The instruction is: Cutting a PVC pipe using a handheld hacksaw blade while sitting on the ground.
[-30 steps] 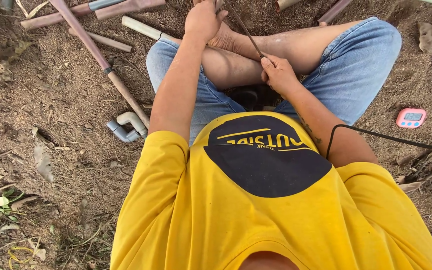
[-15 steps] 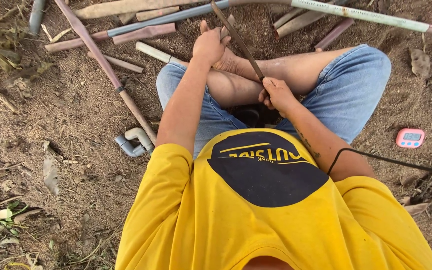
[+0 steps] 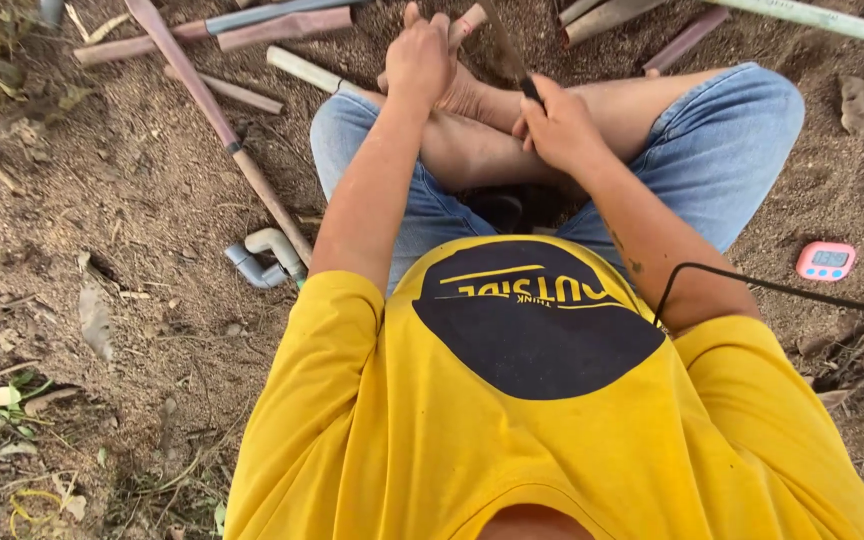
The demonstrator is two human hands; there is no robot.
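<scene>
I sit cross-legged on bare dirt in a yellow shirt and rolled-up jeans. My left hand (image 3: 420, 55) rests closed over a short piece of pinkish pipe (image 3: 469, 22) beside my foot. My right hand (image 3: 557, 125) is closed round the dark handle of a thin saw blade (image 3: 500, 42) that slants up and away towards that pipe piece. How the blade meets the pipe is hidden behind my left hand.
Several long pipes (image 3: 282, 14) and a wooden-handled tool (image 3: 222, 125) lie on the ground ahead and left. A grey pipe elbow (image 3: 264, 258) sits by my left knee. A pink digital timer (image 3: 826, 261) lies at right. A black cable (image 3: 772, 290) crosses my right arm.
The view has tilted down and closer. Both hands stay together over my crossed legs, the right hand shifting slightly with the saw handle.
</scene>
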